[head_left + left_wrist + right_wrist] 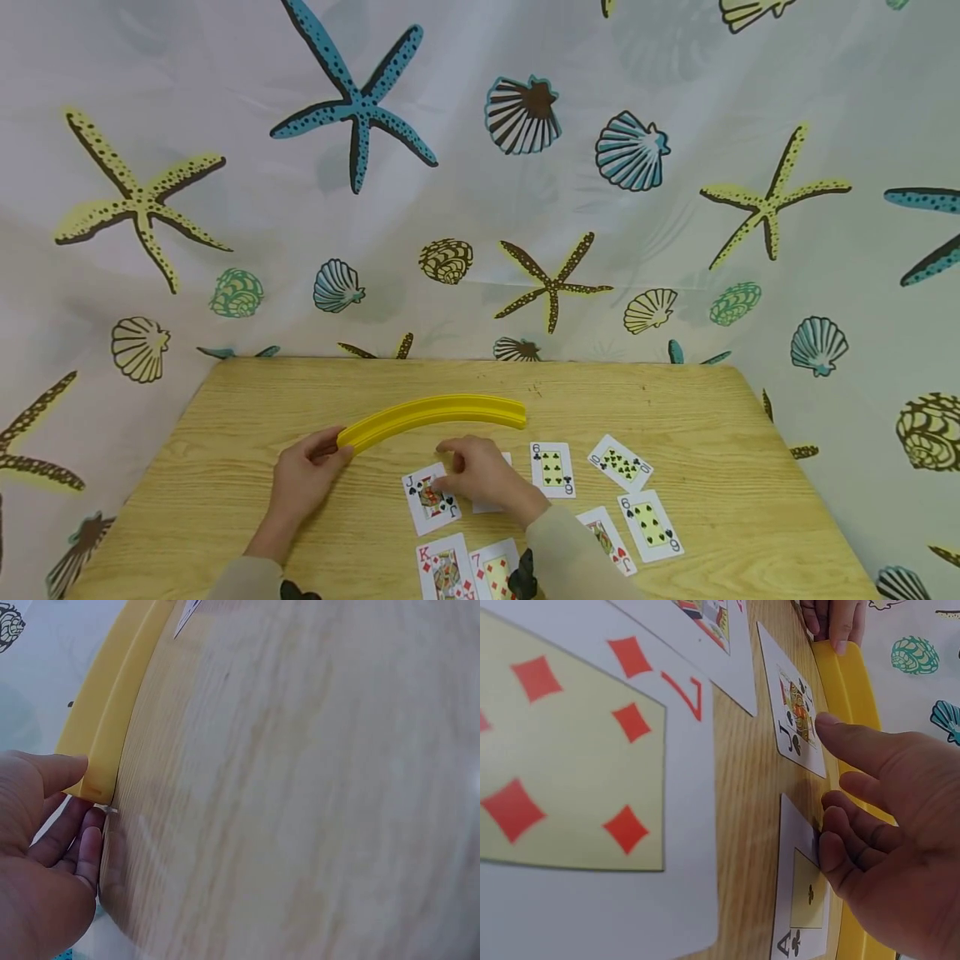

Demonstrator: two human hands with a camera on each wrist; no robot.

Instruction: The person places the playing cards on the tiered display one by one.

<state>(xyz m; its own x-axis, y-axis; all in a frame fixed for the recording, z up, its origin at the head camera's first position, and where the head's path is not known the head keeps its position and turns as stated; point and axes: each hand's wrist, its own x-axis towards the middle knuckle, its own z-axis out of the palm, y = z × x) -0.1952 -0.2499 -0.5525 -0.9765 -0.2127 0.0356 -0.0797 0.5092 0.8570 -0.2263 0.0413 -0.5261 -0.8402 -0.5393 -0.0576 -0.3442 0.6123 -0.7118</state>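
Yellow curved strip [435,409], long axis crosswise, pinched at left end by left hand [306,473]; jack card [429,502] on near side, partly beneath unclasped right hand [483,473].

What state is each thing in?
Yellow rail: one end gripped, no cards visible in it
Left hand: gripping that end
Black jack: face up
Right hand: holding nothing visible, thumb at black jack, contact unclear
Ace of clubs: face up, partly hidden
King of diamonds: face up
Seven of diamonds: face up
Red jack: face up
Six of clubs: face up
Six of spades: face up
Ten: face up
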